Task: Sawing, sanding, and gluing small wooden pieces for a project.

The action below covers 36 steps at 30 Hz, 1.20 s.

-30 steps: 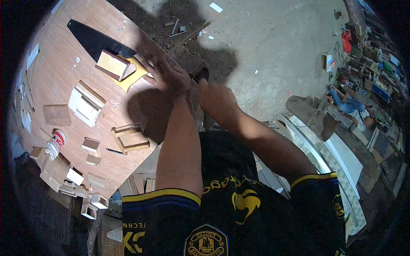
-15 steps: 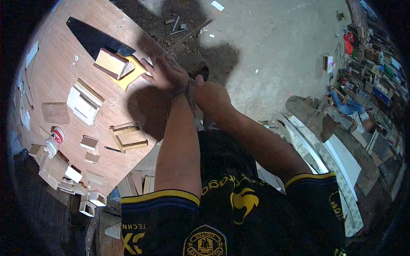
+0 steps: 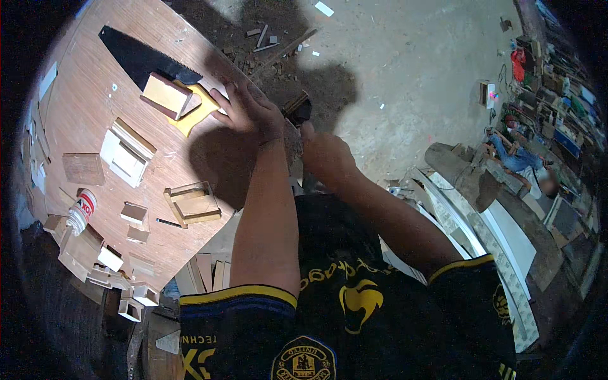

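My left hand (image 3: 254, 119) is at the right edge of the wooden table (image 3: 136, 47), fingers spread, fingertips close to the yellow handle of a handsaw (image 3: 142, 60). The saw's dark blade points to the far left, and a small wooden block with brown edges (image 3: 166, 95) lies over its handle. My right hand (image 3: 328, 157) is closed just past the table edge, thumb raised. Beyond the thumb is a dark object with a brownish edge (image 3: 297, 107); its kind is unclear. What my right fingers hold, if anything, is hidden.
On the table are a pale box-like piece (image 3: 126, 155), a small wooden frame (image 3: 192, 204), a dark pencil-like stick (image 3: 168, 222) and a white-and-red container (image 3: 82, 209). Wood scraps (image 3: 263, 38) litter the floor. Long white boards (image 3: 468, 221) and a seated person (image 3: 525, 161) are at right.
My right hand has moved slightly right and nearer to me, away from my left hand. The dark object has shifted a little nearer. My left hand has stayed nearly in place.
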Available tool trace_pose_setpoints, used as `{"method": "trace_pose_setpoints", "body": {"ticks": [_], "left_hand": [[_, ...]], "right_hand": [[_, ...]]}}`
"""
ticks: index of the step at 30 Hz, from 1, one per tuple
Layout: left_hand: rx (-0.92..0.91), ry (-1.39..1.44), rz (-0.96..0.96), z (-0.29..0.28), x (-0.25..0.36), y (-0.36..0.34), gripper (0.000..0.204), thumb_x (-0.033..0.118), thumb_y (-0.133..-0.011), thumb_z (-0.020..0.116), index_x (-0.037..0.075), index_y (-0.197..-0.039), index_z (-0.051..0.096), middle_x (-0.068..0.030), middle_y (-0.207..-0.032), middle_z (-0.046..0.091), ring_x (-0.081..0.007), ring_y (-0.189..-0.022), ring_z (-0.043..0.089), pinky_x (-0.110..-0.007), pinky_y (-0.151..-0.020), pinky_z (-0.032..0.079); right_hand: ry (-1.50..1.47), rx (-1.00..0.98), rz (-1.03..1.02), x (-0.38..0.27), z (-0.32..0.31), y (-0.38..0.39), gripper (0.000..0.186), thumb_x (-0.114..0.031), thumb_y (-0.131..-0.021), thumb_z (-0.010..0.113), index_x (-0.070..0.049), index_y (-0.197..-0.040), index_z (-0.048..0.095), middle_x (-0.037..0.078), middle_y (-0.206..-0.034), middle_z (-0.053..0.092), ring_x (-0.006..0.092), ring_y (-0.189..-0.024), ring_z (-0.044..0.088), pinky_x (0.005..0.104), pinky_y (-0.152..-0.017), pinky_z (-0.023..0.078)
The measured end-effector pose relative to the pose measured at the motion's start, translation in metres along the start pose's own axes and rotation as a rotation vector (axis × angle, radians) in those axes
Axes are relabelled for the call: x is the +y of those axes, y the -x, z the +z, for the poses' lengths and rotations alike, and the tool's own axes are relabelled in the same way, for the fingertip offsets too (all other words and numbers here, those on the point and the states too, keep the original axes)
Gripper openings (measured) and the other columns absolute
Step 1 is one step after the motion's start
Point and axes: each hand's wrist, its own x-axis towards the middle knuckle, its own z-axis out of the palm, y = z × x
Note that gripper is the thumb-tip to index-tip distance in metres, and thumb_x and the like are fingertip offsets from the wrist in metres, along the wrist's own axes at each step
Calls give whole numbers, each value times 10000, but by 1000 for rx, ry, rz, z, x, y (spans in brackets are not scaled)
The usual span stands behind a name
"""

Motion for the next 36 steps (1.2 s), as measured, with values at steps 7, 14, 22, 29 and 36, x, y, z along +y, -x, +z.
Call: {"method": "trace_pose_setpoints", "body": {"ticks": [7,14,22,29,36], "left_hand": [[54,28,28,1,1,4,388,73,-762,527,73,-1149,548,-169,-1285,484,-516,-1353,306,-737,-1026,156],[48,8,69,5,-4,4,354,81,-784,525,70,-1136,569,-188,-1329,483,-536,-1327,333,-736,-1015,172],[-129,-84,-67,-4,9,-1,343,213,-897,493,78,-1201,576,-139,-1433,440,-478,-1391,266,-672,-1092,138],[-123,72,-279,-11,24,-6,372,188,-879,425,54,-1160,628,-149,-1477,417,-461,-1402,250,-633,-1130,80],[50,47,-117,12,20,0,302,11,-832,462,42,-1079,634,-166,-1443,451,-445,-1405,255,-628,-1126,140]], "right_hand": [[3,35,19,-4,6,-13,178,-99,-901,488,-8,-1049,451,245,-772,662,441,-732,666,521,-639,538],[-24,50,1,-1,9,-21,192,-115,-894,490,-10,-1050,453,231,-765,665,433,-732,668,511,-625,539],[0,56,-8,-5,2,-19,197,-129,-900,475,-15,-1060,454,235,-758,666,414,-715,677,511,-613,543],[-3,144,-70,-5,6,-18,197,-149,-909,492,-8,-1045,482,205,-739,677,371,-694,694,480,-593,559],[-44,150,-13,0,7,-17,213,-182,-905,522,7,-1003,513,217,-755,685,358,-697,704,460,-568,558]]}}
